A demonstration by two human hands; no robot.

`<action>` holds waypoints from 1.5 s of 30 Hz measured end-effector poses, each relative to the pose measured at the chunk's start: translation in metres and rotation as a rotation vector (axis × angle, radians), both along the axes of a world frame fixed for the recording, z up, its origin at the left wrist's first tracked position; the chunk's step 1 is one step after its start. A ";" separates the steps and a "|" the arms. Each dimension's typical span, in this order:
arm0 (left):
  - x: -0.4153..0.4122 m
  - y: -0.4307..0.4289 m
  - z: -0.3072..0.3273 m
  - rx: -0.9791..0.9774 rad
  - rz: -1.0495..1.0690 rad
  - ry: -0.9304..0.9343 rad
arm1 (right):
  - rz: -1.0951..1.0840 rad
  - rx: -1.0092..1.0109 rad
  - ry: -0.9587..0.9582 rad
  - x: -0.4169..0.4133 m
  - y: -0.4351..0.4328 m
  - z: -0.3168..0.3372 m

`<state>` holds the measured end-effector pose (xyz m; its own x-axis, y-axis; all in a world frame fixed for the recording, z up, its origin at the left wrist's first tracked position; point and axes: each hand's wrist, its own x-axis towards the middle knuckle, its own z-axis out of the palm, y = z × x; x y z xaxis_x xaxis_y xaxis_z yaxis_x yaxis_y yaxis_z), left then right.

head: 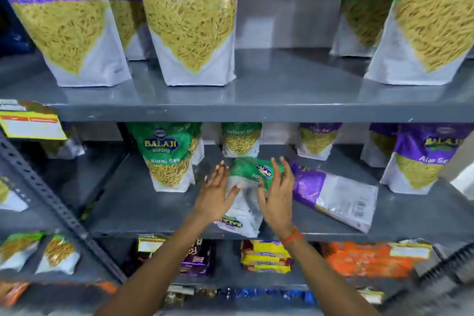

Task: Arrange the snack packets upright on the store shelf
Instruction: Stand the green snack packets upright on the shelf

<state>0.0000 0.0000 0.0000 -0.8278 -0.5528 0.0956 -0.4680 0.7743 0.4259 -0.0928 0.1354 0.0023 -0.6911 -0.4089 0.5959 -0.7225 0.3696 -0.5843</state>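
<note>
A green Ratlami Sev packet (pixel 247 187) lies flat on the middle shelf (pixel 143 202), its bottom end over the front edge. My left hand (pixel 218 191) is on its left side and my right hand (pixel 278 194) on its right, both with fingers spread; whether they touch it I cannot tell. Beside it on the right a purple Aloo Sev packet (pixel 333 194) lies flat, back side up. A green packet (pixel 169 159) stands upright to the left, and a purple one (pixel 423 159) stands upright at the right.
Smaller upright packets (pixel 241 140) line the back of the middle shelf. Large Aloo Sev bags (pixel 191 20) stand on the upper shelf. Biscuit packs (pixel 265 256) and orange packets (pixel 364 259) fill the shelf below. A slotted metal upright (pixel 51 197) runs diagonally at left.
</note>
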 end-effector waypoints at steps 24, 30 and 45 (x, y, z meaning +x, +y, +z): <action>-0.018 -0.053 -0.023 0.635 0.551 0.380 | -0.044 0.143 -0.780 -0.045 -0.020 -0.030; -0.031 -0.056 -0.002 0.400 0.463 0.529 | -0.032 -0.090 -0.467 -0.059 -0.042 -0.019; -0.042 0.030 -0.045 0.630 0.243 0.596 | 0.138 0.025 -0.558 -0.078 -0.045 -0.047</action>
